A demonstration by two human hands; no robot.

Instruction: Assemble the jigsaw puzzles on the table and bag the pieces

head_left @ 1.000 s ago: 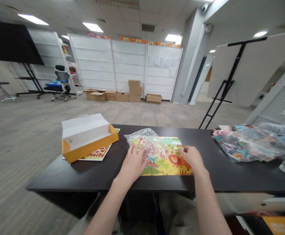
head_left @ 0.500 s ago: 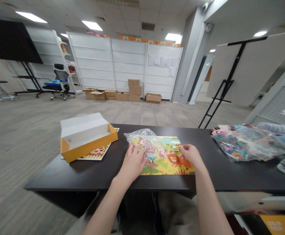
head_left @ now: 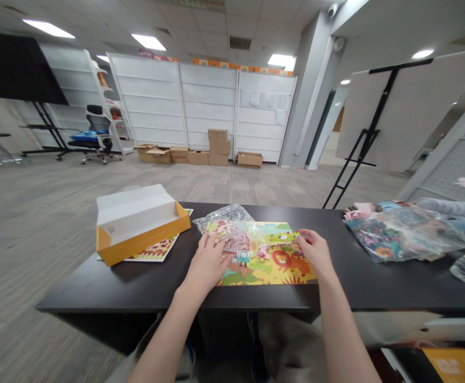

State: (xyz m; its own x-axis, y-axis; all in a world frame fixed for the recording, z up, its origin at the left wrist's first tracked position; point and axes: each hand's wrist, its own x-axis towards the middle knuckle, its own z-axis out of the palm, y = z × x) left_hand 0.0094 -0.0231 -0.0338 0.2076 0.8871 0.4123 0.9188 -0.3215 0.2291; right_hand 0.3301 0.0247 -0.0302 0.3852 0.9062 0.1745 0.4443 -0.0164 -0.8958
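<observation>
A brightly printed animal puzzle (head_left: 272,266) lies on the black table in front of me, with lions and green ground on it. Over its left part rests a clear plastic bag (head_left: 234,239) with pinkish pieces showing through. My left hand (head_left: 208,260) lies on that bag, fingers apart and stretched forward. At the puzzle's upper right edge, my right hand (head_left: 314,250) pinches a small green puzzle piece (head_left: 283,237) between thumb and fingers. The hand partly hides the piece's right end.
To the left, an open yellow and white box (head_left: 142,229) sits on another printed sheet (head_left: 164,250). Filled plastic bags (head_left: 400,234) are heaped at the table's right. Beyond the black table (head_left: 113,292) stand a board on a stand (head_left: 408,106) and cardboard boxes (head_left: 218,149).
My left hand has slid left with the plastic bag, uncovering more of the puzzle's middle. My right hand has shifted slightly right and up at the puzzle's edge.
</observation>
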